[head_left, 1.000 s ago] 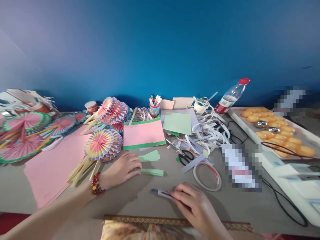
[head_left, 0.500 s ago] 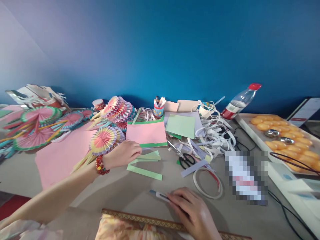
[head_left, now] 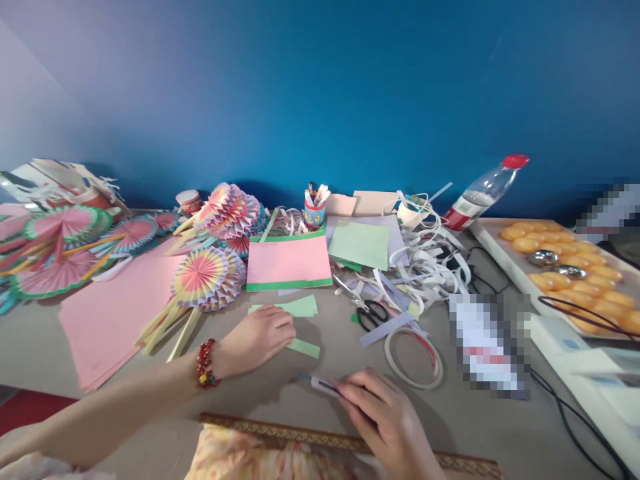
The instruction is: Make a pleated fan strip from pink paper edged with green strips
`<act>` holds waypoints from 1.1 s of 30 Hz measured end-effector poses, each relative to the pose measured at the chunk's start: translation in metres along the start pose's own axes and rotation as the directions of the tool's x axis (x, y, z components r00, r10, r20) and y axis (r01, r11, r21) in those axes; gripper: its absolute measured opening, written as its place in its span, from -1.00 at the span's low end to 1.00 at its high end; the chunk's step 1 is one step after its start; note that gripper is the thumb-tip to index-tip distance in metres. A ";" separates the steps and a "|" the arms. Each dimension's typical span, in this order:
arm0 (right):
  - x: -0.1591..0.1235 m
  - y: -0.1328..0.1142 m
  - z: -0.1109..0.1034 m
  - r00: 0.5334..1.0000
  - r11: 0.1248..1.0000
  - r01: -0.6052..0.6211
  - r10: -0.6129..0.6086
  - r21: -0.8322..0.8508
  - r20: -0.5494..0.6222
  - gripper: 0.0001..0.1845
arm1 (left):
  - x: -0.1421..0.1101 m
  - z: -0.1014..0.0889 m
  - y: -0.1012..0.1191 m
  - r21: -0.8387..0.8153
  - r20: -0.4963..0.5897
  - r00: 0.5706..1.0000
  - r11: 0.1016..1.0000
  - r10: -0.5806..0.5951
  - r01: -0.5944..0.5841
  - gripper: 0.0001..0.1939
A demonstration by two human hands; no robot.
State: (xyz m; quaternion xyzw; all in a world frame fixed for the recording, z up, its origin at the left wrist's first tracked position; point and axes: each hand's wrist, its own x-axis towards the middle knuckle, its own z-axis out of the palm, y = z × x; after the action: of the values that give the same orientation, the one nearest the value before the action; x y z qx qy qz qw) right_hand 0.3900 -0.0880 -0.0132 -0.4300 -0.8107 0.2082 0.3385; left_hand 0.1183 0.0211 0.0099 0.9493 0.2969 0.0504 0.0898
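Observation:
My left hand (head_left: pixel 261 339), a red bead bracelet on its wrist, is over the left part of a pale green paper strip (head_left: pixel 306 349) on the table. Its fingers are bent together at the strip, and the exact grip is hidden under the hand. Wider green paper pieces (head_left: pixel 300 306) lie just beyond it. In my right hand (head_left: pixel 384 413), near the table's front, is a white utility knife (head_left: pixel 323 385) with its blade pointing left. Right of the strip lie black-handled scissors (head_left: pixel 371 313) and a roll of double-sided tape (head_left: pixel 435 373).
Folded paper fans (head_left: pixel 205 279) and pink sheets (head_left: pixel 113 319) cover the left side. A pink card with green edges (head_left: pixel 287 262), a pen cup (head_left: pixel 315 213) and paper scraps (head_left: pixel 435 267) lie behind. At right are a bottle (head_left: pixel 483 195), an orange-filled tray (head_left: pixel 595 257) and cables.
The left hand lifted off the green strips toward the paper fan, then came back down over one strip. The right hand kept the utility knife in nearly the same place. The view shifted slightly.

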 end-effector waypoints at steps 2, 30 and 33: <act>0.000 -0.001 -0.001 1.000 1.000 -0.007 0.007 0.000 -0.010 -0.73 | 0.001 0.000 0.000 0.016 0.001 0.999 0.999 0.035 -0.035 -0.75; -0.014 0.016 0.003 0.835 0.976 -0.203 0.216 0.081 -0.506 -0.80 | 0.008 -0.016 0.012 0.039 -0.127 0.990 0.997 -0.056 0.062 -0.73; -0.013 0.017 0.003 0.837 0.976 -0.202 0.214 0.078 -0.504 -0.80 | 0.005 -0.006 0.018 0.081 -0.021 0.986 0.983 -0.164 0.165 -0.56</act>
State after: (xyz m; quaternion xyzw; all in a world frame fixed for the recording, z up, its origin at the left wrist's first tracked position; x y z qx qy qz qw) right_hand 0.4023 -0.0895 -0.0306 -0.5514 -0.6383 0.1313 0.5208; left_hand 0.1318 0.0105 0.0195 0.9241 0.3767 0.0376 0.0523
